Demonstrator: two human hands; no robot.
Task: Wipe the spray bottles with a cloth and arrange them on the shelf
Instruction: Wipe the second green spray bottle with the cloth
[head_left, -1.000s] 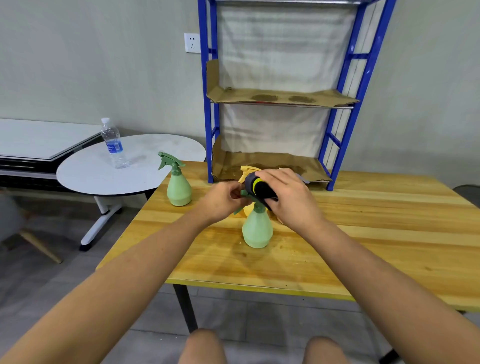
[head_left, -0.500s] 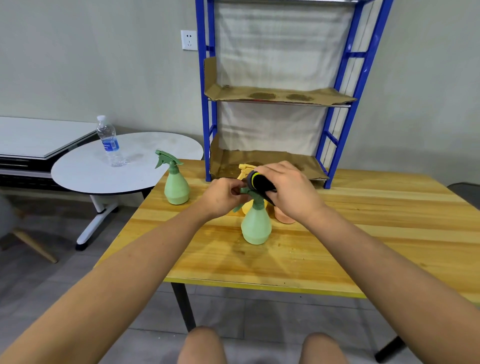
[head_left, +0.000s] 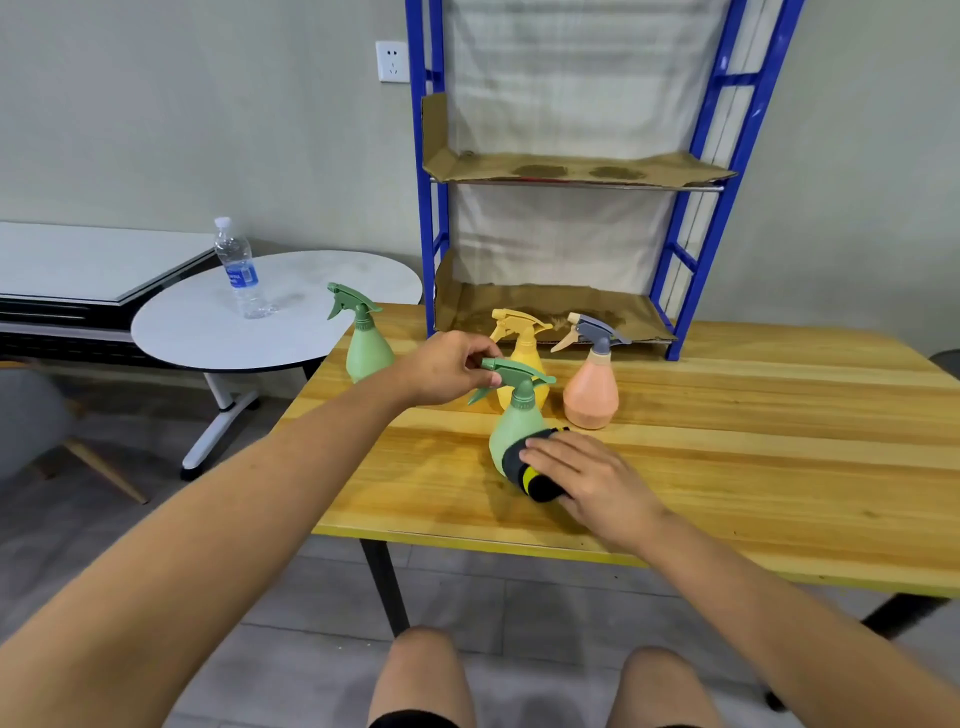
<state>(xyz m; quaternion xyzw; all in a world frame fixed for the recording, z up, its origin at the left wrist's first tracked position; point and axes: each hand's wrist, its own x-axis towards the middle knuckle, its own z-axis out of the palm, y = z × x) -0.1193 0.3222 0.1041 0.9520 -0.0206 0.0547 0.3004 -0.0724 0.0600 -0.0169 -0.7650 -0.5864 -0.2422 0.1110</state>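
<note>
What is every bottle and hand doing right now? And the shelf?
Near green spray bottle: upright, being wiped.
Left hand: pinching its trigger head.
Right hand: pressing the black cloth on its body.
Far green bottle, yellow bottle, pink bottle: upright, untouched.
Water bottle: capped.
Shelf: no bottles.

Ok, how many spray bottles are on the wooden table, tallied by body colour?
Green spray bottles: 2
Yellow spray bottle: 1
Pink spray bottle: 1
Total: 4
</note>
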